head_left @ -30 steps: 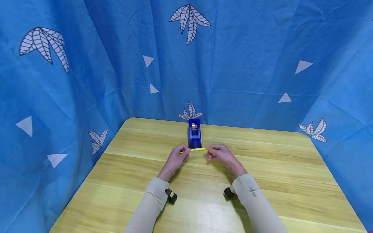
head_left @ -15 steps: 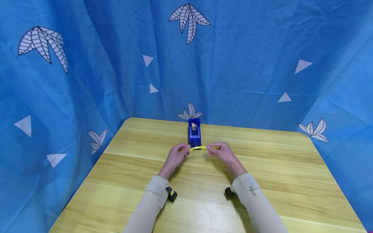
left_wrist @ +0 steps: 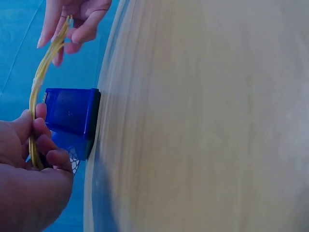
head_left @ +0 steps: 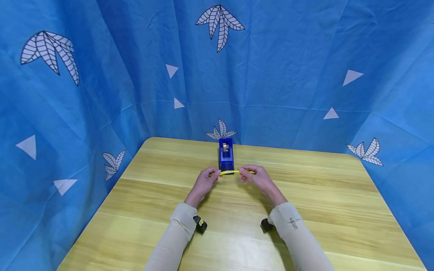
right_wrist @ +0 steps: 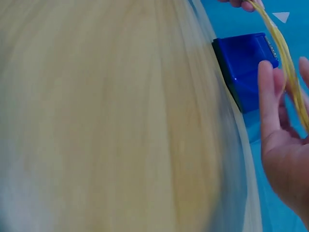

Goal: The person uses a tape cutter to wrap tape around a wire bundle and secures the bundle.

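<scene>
A thin bundle of yellow strands stretches level between my two hands, just above the wooden table. My left hand pinches its left end and my right hand pinches its right end. Right behind the bundle stands a blue tape dispenser holding a roll of tape. In the left wrist view the yellow strands run from my left hand up to my right hand, past the tape dispenser. In the right wrist view the strands cross my right hand beside the tape dispenser.
Blue cloth with white leaf and triangle prints hangs behind and on both sides of the table. The tabletop spreads wide to the left and right of my hands. Small black wrist cameras sit under both forearms.
Both hands have shifted slightly away from me, toward the dispenser. The yellow bundle, arched a second ago, now lies flatter between them.
</scene>
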The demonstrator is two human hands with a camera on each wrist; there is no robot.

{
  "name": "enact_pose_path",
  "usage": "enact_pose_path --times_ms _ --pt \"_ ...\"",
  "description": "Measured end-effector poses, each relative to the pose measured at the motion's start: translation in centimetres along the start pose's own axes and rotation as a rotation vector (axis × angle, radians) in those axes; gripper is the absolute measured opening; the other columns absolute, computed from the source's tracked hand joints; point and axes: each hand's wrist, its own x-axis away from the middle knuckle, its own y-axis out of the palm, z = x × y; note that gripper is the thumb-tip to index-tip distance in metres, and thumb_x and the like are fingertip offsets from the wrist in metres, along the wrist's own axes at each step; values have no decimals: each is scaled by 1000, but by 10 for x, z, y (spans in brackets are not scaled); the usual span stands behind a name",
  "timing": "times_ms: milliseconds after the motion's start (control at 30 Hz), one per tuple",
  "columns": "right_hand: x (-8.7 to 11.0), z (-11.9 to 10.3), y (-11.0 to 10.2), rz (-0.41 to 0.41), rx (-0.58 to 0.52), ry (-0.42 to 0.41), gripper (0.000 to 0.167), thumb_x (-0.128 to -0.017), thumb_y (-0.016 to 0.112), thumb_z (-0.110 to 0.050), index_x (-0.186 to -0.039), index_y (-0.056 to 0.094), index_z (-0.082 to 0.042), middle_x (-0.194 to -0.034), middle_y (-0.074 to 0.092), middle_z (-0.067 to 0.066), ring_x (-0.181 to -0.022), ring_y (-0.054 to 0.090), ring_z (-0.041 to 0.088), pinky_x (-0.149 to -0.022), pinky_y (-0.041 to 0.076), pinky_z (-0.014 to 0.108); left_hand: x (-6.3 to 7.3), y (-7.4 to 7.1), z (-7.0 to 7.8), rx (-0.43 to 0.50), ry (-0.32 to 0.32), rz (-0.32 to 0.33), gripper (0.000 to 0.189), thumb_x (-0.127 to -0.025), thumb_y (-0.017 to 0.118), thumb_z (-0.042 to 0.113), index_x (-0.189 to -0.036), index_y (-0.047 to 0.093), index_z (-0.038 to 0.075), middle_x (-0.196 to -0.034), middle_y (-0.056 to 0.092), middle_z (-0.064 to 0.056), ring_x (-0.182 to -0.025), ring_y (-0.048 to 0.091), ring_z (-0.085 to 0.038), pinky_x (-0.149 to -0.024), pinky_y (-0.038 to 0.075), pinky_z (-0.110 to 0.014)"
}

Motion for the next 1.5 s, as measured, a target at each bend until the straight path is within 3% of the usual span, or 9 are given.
enact_pose_path --times_ms 133,267,433,667,1000,1100,1233,1333,1500 --pt "-3 -1 2 -28 -66 61 53 -105 61 -37 -145 56 -2 -135 62 25 -90 70 19 -90 61 34 -2 -1 -1 -29 39 6 29 -108 58 25 -99 64 -1 -91 58 -5 -85 53 -19 -76 45 -30" --pt "-4 -2 4 -53 -73 107 52 -106 59 -36 -142 56 1 -121 67 24 -82 66 18 -81 62 33 -5 -2 -2 -95 84 11 26 -107 59 24 -100 67 1 -97 62 -7 -91 54 -21 -80 46 -33" --pt "-3 -5 5 -57 -86 122 40 -106 61 -26 -131 61 6 -94 70 12 -72 65 16 -71 62 30 -6 -4 -1 -216 143 31 23 -106 60 24 -103 70 4 -105 67 -7 -102 53 -24 -91 44 -40" --pt "-10 -4 6 6 -219 69 20 -102 64 -3 -116 63 11 -88 73 16 -71 71 14 -73 63 29 -5 -4 0 -305 180 39 19 -106 60 26 -104 71 11 -115 71 -7 -105 60 -24 -94 51 -42" --pt "-11 0 6 15 -78 -62 11 -100 66 -4 -108 66 5 -101 72 27 -80 74 17 -79 63 33 -6 -3 -2 -336 163 130 22 -105 62 25 -113 74 7 -114 68 -9 -103 63 -24 -92 54 -43" --pt "-9 0 6 8 -33 -100 12 -101 66 -5 -107 66 5 -105 70 31 -80 74 16 -80 63 33 -7 -2 -1 -389 166 134 24 -105 62 23 -115 74 5 -113 68 -10 -104 64 -26 -94 54 -44" --pt "-8 -2 4 10 31 -135 11 -101 67 -7 -105 66 3 -101 72 26 -78 73 15 -80 62 30 -11 -2 0 -447 165 119 26 -107 59 24 -115 73 4 -115 68 -12 -105 65 -28 -95 54 -46" --pt "-7 -2 3 8 66 -162 9 -101 67 -7 -103 66 2 -98 73 21 -79 73 14 -81 62 29 -13 -3 2 -404 148 98 23 -107 59 24 -110 73 5 -115 67 -12 -100 64 -25 -90 55 -42" --pt "-7 -3 3 11 83 -170 15 -101 67 -9 -109 65 4 -100 72 16 -83 73 14 -81 62 30 -16 -6 0 -200 98 67 15 -104 65 18 -101 70 4 -97 65 -8 -79 60 -17 -70 51 -28"
